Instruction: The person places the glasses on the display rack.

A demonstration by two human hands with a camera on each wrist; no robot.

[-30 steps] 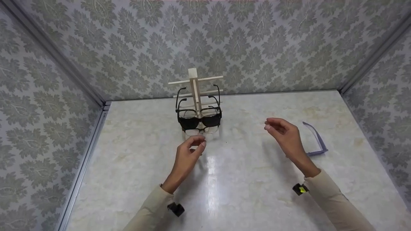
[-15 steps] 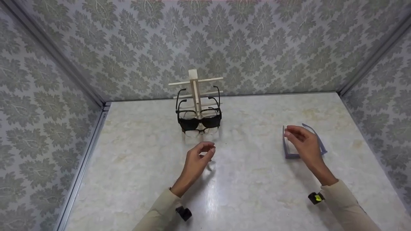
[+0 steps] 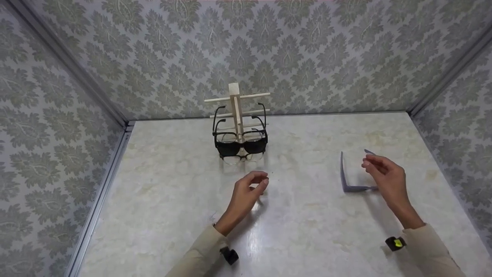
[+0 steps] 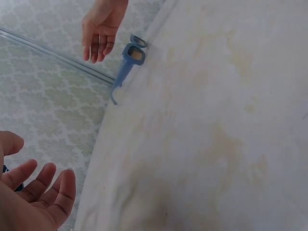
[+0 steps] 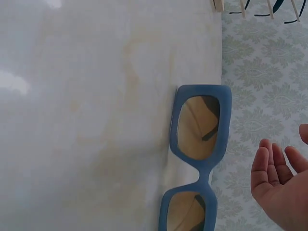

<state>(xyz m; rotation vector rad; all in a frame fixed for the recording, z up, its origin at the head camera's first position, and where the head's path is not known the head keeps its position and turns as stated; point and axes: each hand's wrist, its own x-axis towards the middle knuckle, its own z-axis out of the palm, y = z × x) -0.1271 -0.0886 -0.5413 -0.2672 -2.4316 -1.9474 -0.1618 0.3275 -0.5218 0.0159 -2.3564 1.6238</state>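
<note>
Blue-framed sunglasses (image 5: 204, 175) with brownish lenses stand on the table at the right, temples unfolded and pointing to the back wall. Over their right side hovers my right hand (image 3: 388, 179), fingers loosely bent with nothing in them; it hides part of the frame in the head view. My left hand (image 3: 246, 192) is above the table's middle, relaxed and holding nothing. Beyond it is a wooden glasses rack (image 3: 235, 104). On the rack hang black-rimmed glasses (image 3: 225, 135), dark sunglasses (image 3: 241, 147) below them, and thin-rimmed glasses (image 3: 242, 157) lowest.
The rack's top peg (image 3: 255, 95) bears no glasses. Patterned wall panels (image 3: 288, 57) close off the back and both sides. A pale marbled tabletop (image 3: 173, 215) spreads under both hands, with a metal rail (image 3: 103, 200) along its left edge.
My right hand has moved right, from left of the blue sunglasses across to their right side. My left hand has drawn back from the rack, to the right and nearer. The glasses have stayed put.
</note>
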